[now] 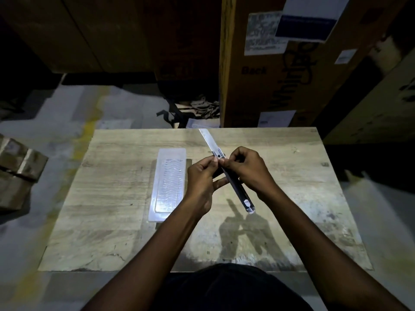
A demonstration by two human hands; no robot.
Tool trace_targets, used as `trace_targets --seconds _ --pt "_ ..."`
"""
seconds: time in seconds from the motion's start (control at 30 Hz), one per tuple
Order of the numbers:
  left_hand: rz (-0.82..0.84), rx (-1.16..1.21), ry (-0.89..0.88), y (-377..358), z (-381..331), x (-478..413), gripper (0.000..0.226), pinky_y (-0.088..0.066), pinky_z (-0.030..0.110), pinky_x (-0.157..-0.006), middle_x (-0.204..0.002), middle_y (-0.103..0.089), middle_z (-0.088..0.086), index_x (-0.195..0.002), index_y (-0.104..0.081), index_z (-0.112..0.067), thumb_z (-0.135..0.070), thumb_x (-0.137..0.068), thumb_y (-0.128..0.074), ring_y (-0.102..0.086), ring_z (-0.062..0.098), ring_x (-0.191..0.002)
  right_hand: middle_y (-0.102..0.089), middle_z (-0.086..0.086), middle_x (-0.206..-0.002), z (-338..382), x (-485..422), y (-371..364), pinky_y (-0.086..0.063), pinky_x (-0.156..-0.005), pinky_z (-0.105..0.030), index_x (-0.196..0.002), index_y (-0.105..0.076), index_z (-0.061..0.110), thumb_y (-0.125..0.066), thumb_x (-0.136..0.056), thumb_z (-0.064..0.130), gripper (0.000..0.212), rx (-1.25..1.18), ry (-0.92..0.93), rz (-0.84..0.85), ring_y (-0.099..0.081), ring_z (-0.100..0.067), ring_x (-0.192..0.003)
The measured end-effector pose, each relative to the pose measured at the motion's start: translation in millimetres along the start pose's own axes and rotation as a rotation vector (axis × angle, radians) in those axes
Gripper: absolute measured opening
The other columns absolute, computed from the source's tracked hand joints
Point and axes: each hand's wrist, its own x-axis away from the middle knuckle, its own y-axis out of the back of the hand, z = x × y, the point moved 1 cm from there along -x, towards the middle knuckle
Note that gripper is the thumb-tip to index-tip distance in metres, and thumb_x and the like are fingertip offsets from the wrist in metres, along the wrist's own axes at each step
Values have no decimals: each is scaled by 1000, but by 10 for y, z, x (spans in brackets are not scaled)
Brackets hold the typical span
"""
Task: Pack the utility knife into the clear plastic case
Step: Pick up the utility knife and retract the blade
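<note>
Tall cardboard boxes [280,63] stand beyond the far edge of the wooden table [112,209], well past the grip; the nearest one carries paper labels and the printed word "Back". Scraps of cardboard and dark strapping [197,111] lie on the floor between the boxes and the table, and a taped carton [15,173] sits on the floor far left of the grip. On the table, just left of the left hand [199,182], the clear plastic case [168,185] lies flat and lengthwise, nothing in it; the left wrist overlaps its near right corner in view. Both hands hold the utility knife [226,171] above the table, clear of the surface, its shadow falling on the wood below. The right hand [247,169] is closed around the dark handle mid-length; the left hand pinches the knife near the slider with thumb and forefinger, remaining fingers loose beneath. The blade is extended and points away from the grip toward the far table edge; the butt end points back toward the person. Fingers hide the handle's middle.
</note>
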Motion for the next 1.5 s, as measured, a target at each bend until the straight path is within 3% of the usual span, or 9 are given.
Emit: trace_targets --seconds 0.17,0.33,0.57,0.77,0.97,1.2,1.33,1.5 --pt "-55 41 -30 47 -123 -19 23 -59 27 -61 -86 -68 9 -88 -67 -9 -11 -97 -46 -70 18 -78 -59 2 -60 46 -5 -71 -43 -60 -34 -59 -48 22 -71 -78 44 37 -81 -61 80 -57 -18 -60" --pt "-122 83 -54 118 -215 -17 23 -59 28 -59 -80 -67 6 -85 -67 -10 -11 -96 -47 -67 20 -75 -48 13 -45 38 100 -116 -34 -51 -25 -56 -46 20 -70 -82 39 39 -115 -102 118 -44 -7 -45" --pt "-176 151 -58 149 -276 -13 20 -57 24 -53 -81 -66 3 -88 -67 -12 -13 -96 -48 -66 15 -72 -45 -5 -53 -1 267 -128 -32 -48 -25 -60 -52 16 -62 -85 38 35 -129 -132 183 -43 -20 -47" --pt "-182 171 -54 150 -271 -13 17 -57 24 -53 -84 -65 3 -92 -66 -11 -15 -95 -49 -65 17 -76 -46 5 -46 -11 373 -101 -31 -49 -24 -60 -56 16 -57 -87 30 31 -107 -161 196 -43 -14 -44" --pt "-159 158 -48 110 -286 -37 18 -57 25 -55 -84 -66 2 -103 -65 -7 -15 -95 -51 -66 16 -75 -51 2 -52 -7 450 -33 -32 -47 -25 -59 -57 16 -57 -89 35 36 -116 -166 178 -46 -14 -46" --pt "-151 154 -25 46 -272 -34 26 -58 26 -56 -86 -65 5 -114 -63 -1 -14 -95 -51 -65 17 -73 -40 -1 -46 30 534 0 -22 -43 -22 -71 -51 9 -44 -96 23 29 -218 -132 239 -27 -13 -39" --pt "-193 153 -37 11 -260 -26 23 -59 29 -56 -89 -65 8 -110 -64 -1 -11 -94 -50 -64 24 -83 -28 5 -45 -19 564 -22 -16 -43 -23 -75 -45 7 -35 -98 14 26 -337 -99 238 -16 -11 -40" --pt "-219 151 -51 -51 -213 -3 17 -59 30 -56 -87 -63 8 -92 -66 -9 -10 -95 -49 -63 22 -80 -25 6 -44 -73 584 -18 -14 -45 -22 -72 -44 8 -32 -98 9 28 -418 -105 213 -13 -11 -40"
